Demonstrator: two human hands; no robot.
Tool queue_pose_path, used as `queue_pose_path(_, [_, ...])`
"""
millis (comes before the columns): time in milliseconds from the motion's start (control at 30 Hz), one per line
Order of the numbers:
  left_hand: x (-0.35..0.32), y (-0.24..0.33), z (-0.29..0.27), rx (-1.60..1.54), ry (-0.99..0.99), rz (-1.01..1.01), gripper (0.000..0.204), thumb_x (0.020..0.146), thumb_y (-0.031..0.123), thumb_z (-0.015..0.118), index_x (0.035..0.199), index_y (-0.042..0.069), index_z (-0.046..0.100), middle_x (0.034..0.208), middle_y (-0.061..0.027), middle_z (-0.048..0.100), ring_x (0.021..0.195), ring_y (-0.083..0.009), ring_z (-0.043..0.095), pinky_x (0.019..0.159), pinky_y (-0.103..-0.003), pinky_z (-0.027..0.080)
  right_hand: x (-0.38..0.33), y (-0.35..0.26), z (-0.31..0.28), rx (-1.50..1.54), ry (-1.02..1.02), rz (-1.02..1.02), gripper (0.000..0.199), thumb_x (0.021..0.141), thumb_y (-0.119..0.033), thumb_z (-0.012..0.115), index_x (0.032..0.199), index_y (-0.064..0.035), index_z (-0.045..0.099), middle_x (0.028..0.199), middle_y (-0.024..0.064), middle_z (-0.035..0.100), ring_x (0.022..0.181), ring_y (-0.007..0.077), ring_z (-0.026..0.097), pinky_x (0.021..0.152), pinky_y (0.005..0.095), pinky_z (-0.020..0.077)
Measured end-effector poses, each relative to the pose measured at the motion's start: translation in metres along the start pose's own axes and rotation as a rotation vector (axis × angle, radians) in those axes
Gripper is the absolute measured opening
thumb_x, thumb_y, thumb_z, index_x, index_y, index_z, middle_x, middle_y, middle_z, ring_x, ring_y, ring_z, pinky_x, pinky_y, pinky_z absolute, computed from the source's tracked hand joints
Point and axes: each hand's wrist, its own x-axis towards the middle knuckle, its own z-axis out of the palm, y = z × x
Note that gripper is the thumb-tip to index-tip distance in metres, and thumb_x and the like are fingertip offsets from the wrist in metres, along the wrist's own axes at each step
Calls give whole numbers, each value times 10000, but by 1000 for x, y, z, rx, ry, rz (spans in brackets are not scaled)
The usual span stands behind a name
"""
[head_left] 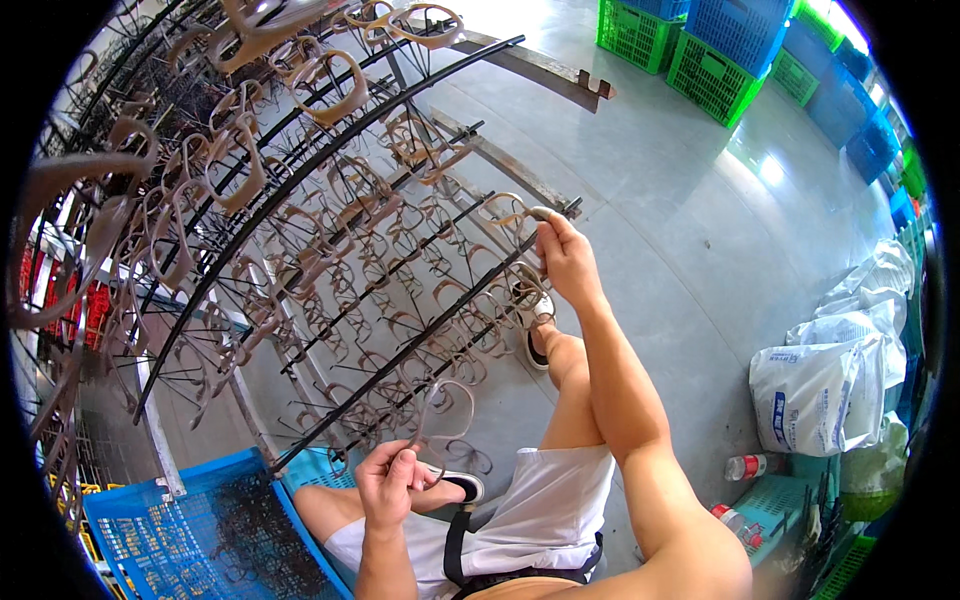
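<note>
A tall black metal rack (330,150) with many thin rods fills the left and middle, hung with rows of brown eyeglass frames. My right hand (563,255) reaches out to the end of a rod and pinches a brown eyeglass frame (503,210) hanging there. My left hand (388,482) sits low near my lap, fingers closed on another brown eyeglass frame (447,408) that it holds upright by its lower edge. My knees, white shorts and black-and-white shoes show below the rack.
A blue plastic crate (200,530) with dark pieces lies at lower left. Green and blue crates (720,50) are stacked at the back right. White sacks (820,385), two bottles (748,467) and a teal crate stand at the right on the grey concrete floor.
</note>
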Motion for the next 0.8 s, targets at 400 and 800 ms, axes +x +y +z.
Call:
queue_pose_path(400, [-1,25,-29,66,-21,139,177,846,109,616,942,-39,601,755,-76,607,613,-109,571,521,-236,459,-128,-85,41,167,-1201,-384,179,870,-151,597,1022,-57,600,837,98,607,716,233,595,625,322,482])
queue_pose_path(800, [-111,-95,-473,1181,1479,-752,429,870,299,530,1179,1,539,1087,-201,582,1029,-359,550,888,-422,429,-52,-13,83,254,203,76,194,952,-180,494,1024,-19,576,615,-9,479,431,60,441,367,213,344])
